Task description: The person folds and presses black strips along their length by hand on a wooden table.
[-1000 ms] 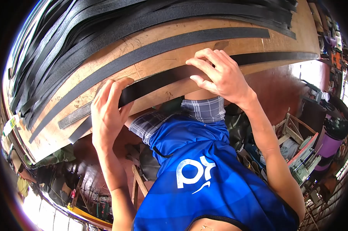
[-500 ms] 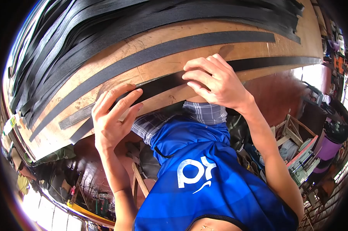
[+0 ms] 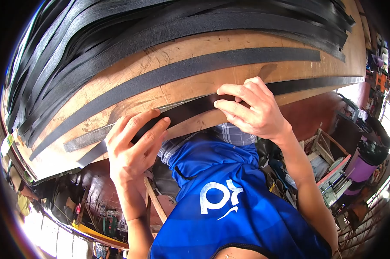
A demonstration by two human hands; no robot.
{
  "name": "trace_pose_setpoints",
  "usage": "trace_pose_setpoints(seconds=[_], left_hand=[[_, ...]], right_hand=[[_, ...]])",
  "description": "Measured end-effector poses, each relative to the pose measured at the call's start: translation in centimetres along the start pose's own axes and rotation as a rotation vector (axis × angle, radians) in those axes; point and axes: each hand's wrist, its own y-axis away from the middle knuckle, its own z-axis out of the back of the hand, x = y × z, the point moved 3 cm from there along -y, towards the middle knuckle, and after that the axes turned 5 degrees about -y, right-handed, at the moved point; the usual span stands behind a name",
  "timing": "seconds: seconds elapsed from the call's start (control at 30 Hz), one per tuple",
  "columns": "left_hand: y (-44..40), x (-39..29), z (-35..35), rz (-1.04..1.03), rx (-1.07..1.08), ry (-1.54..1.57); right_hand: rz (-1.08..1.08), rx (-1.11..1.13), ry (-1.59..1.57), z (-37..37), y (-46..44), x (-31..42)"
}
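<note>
A long, glossy black strip (image 3: 194,111) runs along the near edge of the wooden table. My left hand (image 3: 136,144) has its fingers bent over this strip, thumb on the near side. Farther right, my right hand (image 3: 256,111) pinches the same strip between thumb and fingertips; its far edge is partly hidden by the fingers. Under and just behind it, part of a duller strip (image 3: 91,139) shows at the left. Another single dark strip (image 3: 182,69) lies flat beyond both hands, touched by neither.
A thick heap of black strips (image 3: 130,41) covers the far side of the wooden table (image 3: 203,88). Below the table at right are a wooden frame (image 3: 322,144) and a purple container (image 3: 361,168). My lap and blue shirt are close to the table edge.
Both hands have shifted slightly toward me and to the right in view, still at the glossy strip. The table and its strips also sit a little lower in view.
</note>
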Motion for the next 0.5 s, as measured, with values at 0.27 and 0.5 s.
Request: trace_pose_setpoints(seconds=[0.27,0.5], left_hand=[[-0.14,-0.08,-0.07,0.031,0.007,-0.002],[-0.12,-0.17,-0.13,0.037,-0.013,-0.012]], right_hand=[[-0.017,0.002,-0.017,-0.29,-0.46,0.4],[-0.016,-0.011,-0.003,-0.68,-0.67,0.43]])
